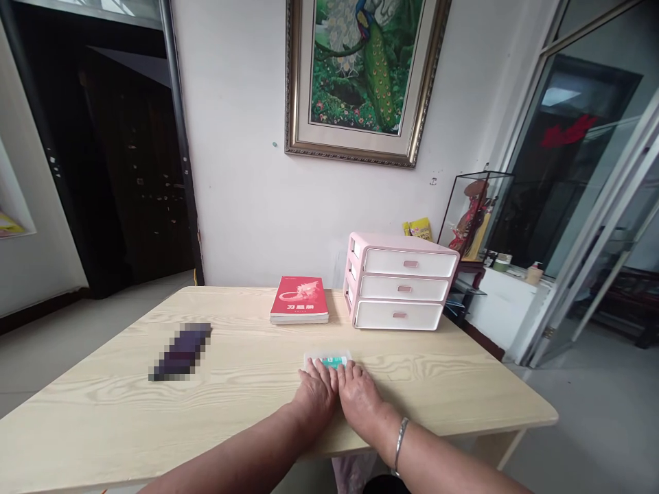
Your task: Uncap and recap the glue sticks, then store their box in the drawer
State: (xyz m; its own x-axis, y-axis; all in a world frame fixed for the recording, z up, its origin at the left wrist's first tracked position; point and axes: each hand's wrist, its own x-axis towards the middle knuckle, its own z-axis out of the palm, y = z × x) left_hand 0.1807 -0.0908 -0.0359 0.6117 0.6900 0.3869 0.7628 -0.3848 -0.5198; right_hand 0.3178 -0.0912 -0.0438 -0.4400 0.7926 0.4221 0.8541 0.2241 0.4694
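Close to the table's front edge lies a small, flat, whitish translucent packet or case (328, 359) with a teal label. Which of the two it is, I cannot tell. My left hand (316, 389) rests on its near left part, fingers stretched forward and slightly apart. Beside it, my right hand (359, 392) lies over the near right part, its fingers also extended. The thumbs meet or nearly meet in the middle. Both hands cover the near side of the item, and neither visibly grips it. A silver bracelet (399, 444) circles the right wrist.
On the light wooden table (247, 363), a red book (299, 300) lies behind my hands. A pink and white three-drawer box (404, 281) stands at the back right. A dark pixelated object (181, 351) is at the left. The wall (237, 171) rises behind the table.
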